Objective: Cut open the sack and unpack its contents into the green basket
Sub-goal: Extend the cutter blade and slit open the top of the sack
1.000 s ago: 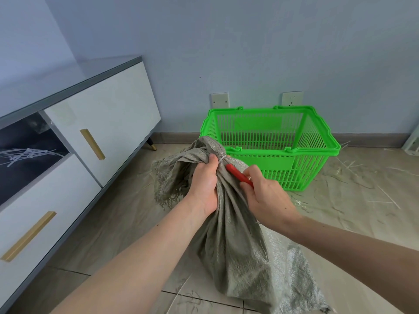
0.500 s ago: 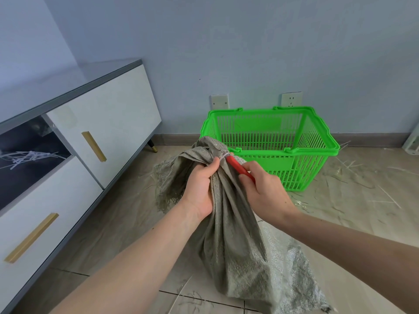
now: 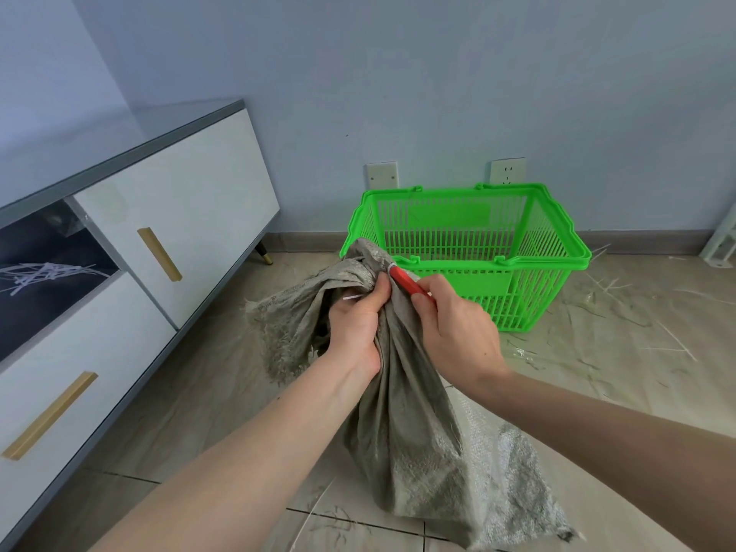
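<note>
Both hands still grip: left (image 3: 354,324) on sack neck (image 3: 368,268), right (image 3: 458,332) on seemingly shifted red cutter (image 3: 408,284).

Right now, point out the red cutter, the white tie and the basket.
red cutter (image 3: 407,283), head view, exposed red body.
white tie (image 3: 389,268), head view, band around sack neck.
green basket (image 3: 578,245), head view, right rim.

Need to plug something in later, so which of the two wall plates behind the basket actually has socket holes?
The right plate, above the basket's far rim, shows socket holes. The left plate is blank.
</note>
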Motion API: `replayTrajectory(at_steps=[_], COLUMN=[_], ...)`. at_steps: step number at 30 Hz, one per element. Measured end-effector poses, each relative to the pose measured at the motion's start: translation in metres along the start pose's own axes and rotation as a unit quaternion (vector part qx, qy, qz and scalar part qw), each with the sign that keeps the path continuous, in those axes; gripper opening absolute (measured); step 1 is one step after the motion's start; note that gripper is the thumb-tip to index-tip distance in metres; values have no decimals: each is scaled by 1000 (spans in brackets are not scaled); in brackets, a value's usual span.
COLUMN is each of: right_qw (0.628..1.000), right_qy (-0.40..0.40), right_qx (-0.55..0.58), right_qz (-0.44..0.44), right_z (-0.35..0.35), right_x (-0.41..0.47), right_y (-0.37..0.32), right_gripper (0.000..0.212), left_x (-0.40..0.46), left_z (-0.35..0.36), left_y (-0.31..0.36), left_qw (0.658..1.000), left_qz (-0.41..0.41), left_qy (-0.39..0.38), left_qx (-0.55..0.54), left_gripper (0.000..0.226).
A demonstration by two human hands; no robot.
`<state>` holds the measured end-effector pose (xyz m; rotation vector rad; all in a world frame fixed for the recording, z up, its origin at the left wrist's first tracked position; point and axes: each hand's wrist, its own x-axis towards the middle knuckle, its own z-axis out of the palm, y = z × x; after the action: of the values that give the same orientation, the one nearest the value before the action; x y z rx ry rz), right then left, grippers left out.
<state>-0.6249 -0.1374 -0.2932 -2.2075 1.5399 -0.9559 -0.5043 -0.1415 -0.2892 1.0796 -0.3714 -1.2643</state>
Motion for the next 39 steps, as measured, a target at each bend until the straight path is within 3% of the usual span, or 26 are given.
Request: replayTrajectory(at_steps=[4, 16, 21, 34, 39], right_qw=[999, 997, 998, 996, 996], right_qy=[26, 54, 47, 68, 76], right_qx=[-24, -49, -44, -45, -48], right_qz=[1, -22, 5, -24, -10], right_z=[-4, -3, 0, -2, -1], right_x=[-2, 3, 10, 6, 11], right_y=[0, -5, -15, -12, -12], right_gripper=[22, 26, 26, 25, 26], left_x=[2, 4, -2, 4, -4], left_z=[8, 12, 15, 7, 17], left_y=[6, 17, 13, 23, 18], left_qw=[999, 993, 994, 991, 995], left_qz=[27, 60, 66, 80, 61], left_qy=[43, 102, 85, 105, 81], left_qx=[5, 9, 4, 15, 16], left_gripper=[8, 23, 12, 17, 16])
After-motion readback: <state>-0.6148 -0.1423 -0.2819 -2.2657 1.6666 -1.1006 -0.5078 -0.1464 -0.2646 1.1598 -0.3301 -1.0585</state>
